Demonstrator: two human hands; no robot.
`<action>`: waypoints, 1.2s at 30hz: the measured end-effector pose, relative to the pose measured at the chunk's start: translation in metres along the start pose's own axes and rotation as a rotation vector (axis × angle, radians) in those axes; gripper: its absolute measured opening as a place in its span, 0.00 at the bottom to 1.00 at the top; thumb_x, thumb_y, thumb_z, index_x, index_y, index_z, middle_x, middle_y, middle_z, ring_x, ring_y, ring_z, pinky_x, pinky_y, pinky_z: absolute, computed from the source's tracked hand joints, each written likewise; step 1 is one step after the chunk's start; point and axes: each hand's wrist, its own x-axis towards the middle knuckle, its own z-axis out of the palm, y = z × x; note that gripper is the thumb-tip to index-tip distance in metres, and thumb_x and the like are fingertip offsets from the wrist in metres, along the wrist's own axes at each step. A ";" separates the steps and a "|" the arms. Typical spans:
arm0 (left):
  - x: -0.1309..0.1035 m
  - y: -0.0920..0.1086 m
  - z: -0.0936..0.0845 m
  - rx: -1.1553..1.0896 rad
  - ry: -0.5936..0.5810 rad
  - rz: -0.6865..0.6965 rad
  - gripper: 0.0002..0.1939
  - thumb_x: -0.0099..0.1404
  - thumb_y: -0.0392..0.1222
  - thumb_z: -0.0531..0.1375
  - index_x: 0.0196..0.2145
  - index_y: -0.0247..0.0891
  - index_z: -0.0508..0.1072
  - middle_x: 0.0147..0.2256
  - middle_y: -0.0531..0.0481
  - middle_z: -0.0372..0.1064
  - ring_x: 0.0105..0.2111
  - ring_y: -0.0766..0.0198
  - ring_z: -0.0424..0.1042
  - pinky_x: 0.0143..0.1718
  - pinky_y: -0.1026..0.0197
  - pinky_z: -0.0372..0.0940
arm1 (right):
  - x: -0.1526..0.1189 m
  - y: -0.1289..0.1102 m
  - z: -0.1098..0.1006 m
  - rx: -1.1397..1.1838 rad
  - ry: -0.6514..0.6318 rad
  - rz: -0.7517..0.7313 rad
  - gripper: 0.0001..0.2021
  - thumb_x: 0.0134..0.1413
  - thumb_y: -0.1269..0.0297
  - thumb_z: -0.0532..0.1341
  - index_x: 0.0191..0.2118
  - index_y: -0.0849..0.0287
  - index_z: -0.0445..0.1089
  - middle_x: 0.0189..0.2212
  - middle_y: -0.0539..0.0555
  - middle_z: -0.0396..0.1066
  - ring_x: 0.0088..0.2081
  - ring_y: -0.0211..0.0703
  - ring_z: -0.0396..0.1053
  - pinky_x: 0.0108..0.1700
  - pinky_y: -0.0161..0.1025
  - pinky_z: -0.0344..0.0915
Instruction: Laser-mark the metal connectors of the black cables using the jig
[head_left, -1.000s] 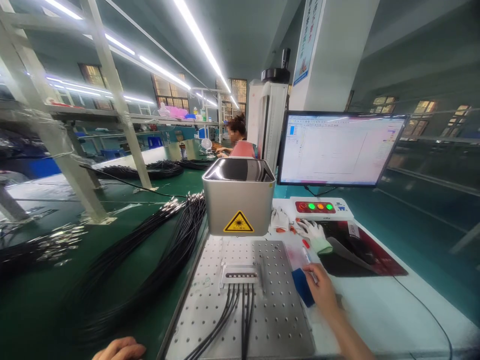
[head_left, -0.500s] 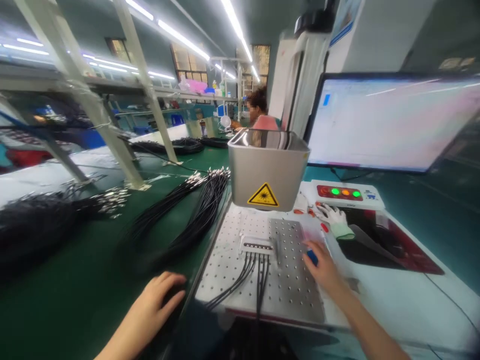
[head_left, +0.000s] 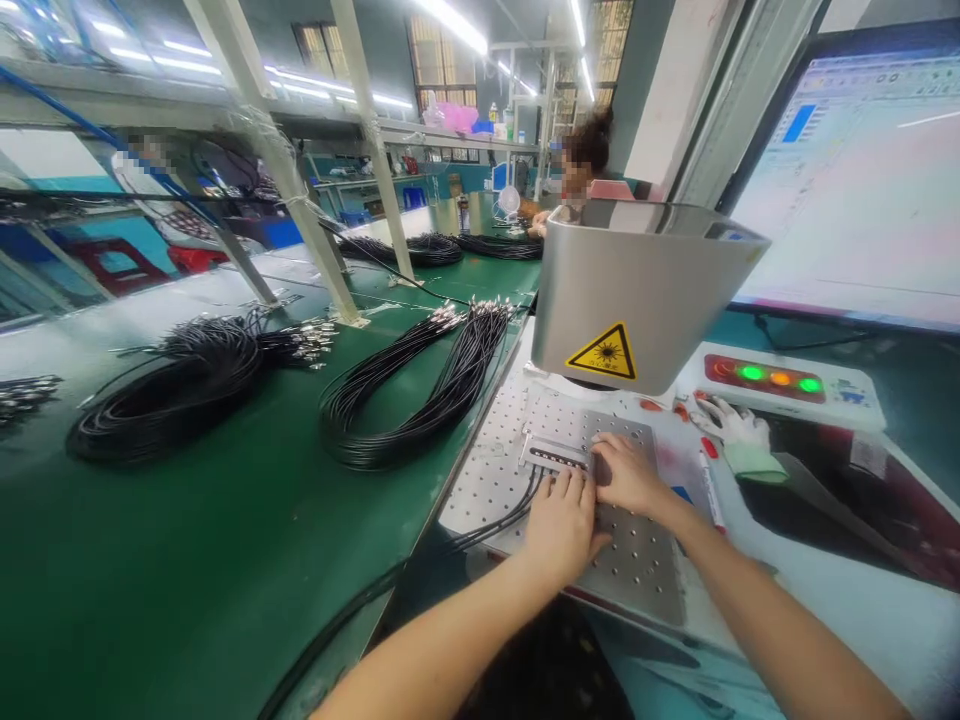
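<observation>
My left hand [head_left: 561,530] lies closed over several black cables [head_left: 517,515], its fingertips at the front edge of a small metal fixture [head_left: 556,452]. The cable ends sit in the fixture's row of slots; some of them are hidden under this hand. At the fixture's right end, my right hand [head_left: 626,475] has its fingers bent round the end piece, close against the left hand. The fixture stands on a perforated metal plate [head_left: 637,555]. Above and behind it hangs a silver machine head [head_left: 645,300] with a yellow laser warning triangle [head_left: 606,352].
Coiled bundles of black cable [head_left: 420,400] lie on the green bench [head_left: 247,550] to the left. On the right are a control panel [head_left: 787,380] with lit buttons, a white glove [head_left: 742,435], a marker [head_left: 711,490] and a monitor [head_left: 870,180]. A person [head_left: 589,160] sits beyond the machine.
My left hand has moved right from the green bench onto the cables at the fixture. My right hand has moved left to the fixture's right end. The view has turned left.
</observation>
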 end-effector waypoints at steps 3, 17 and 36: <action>0.005 0.002 -0.005 0.023 0.073 -0.007 0.33 0.59 0.51 0.58 0.57 0.32 0.54 0.50 0.36 0.60 0.50 0.48 0.58 0.51 0.45 0.56 | 0.003 -0.010 -0.009 0.016 0.023 -0.016 0.18 0.33 0.69 0.61 0.37 0.59 0.64 0.44 0.59 0.64 0.47 0.53 0.62 0.48 0.47 0.60; 0.020 -0.064 -0.039 -0.616 0.457 -0.540 0.14 0.61 0.31 0.51 0.46 0.34 0.62 0.33 0.48 0.66 0.32 0.65 0.67 0.35 0.62 0.63 | 0.013 -0.055 -0.029 0.295 0.051 -0.082 0.14 0.54 0.59 0.55 0.46 0.54 0.65 0.45 0.55 0.67 0.46 0.48 0.66 0.47 0.46 0.64; -0.014 -0.111 -0.026 -0.061 0.021 -0.267 0.13 0.60 0.29 0.51 0.39 0.36 0.71 0.37 0.46 0.65 0.41 0.60 0.64 0.44 0.61 0.61 | -0.007 -0.057 0.012 -0.121 0.115 -0.256 0.08 0.55 0.62 0.57 0.38 0.56 0.70 0.45 0.57 0.67 0.48 0.51 0.62 0.49 0.52 0.59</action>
